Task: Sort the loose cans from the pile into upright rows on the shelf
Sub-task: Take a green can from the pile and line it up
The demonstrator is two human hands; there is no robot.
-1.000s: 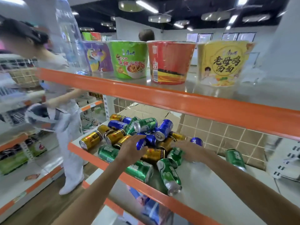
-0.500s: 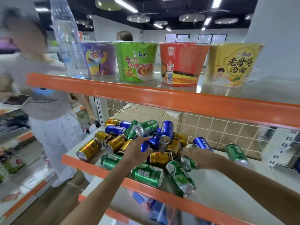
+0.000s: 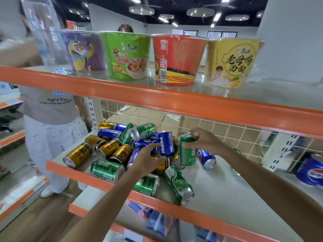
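Note:
A pile of loose cans (image 3: 111, 147), gold, green and blue, lies on its side on the left half of the middle shelf (image 3: 218, 194). My left hand (image 3: 146, 159) holds a blue Pepsi can (image 3: 167, 145) nearly upright above the pile. My right hand (image 3: 206, 140) grips a green can (image 3: 187, 152) by its top, upright, just right of the blue one. Another blue can (image 3: 206, 158) lies on the shelf behind the green can. A green can (image 3: 180, 186) lies near the front edge.
An orange-edged upper shelf (image 3: 157, 100) overhangs the pile and carries several instant-noodle bowls (image 3: 127, 55). A wire grid (image 3: 227, 135) backs the shelf. A person in white (image 3: 47, 119) stands at the left. More blue cans (image 3: 311, 170) sit beyond the grid at right.
My left hand has lifted a blue can out of the pile. My right hand has picked up a green can and turned it upright. The view moved closer.

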